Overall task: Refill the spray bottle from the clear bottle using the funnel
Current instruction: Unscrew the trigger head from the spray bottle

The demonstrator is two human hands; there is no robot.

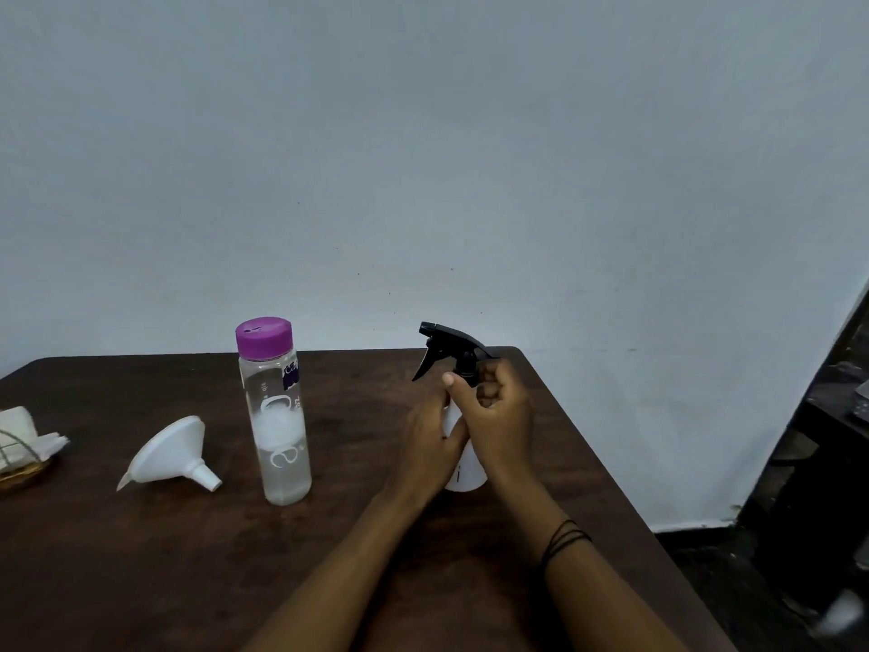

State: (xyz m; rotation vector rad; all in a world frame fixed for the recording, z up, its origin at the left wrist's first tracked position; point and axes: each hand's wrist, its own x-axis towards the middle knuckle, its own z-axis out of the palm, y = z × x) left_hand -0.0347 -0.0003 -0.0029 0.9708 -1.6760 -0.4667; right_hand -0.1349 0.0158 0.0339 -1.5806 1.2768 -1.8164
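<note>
A white spray bottle (466, 468) with a black trigger head (446, 344) stands upright on the dark wooden table (141, 557). My left hand (430, 440) wraps the bottle's body from the left. Fingers of my right hand (498, 416) close around the black collar under the trigger head. To the left stands the clear bottle (277, 416) with its purple cap (263, 337) on and liquid inside. Further left, a white funnel (171, 454) lies on its side with the spout toward me.
A basket with folded white napkins (23, 444) sits at the table's left edge. The table's right edge (611, 463) runs close beside the spray bottle. Dark furniture (823, 463) stands at the far right. A pale wall rises behind the table.
</note>
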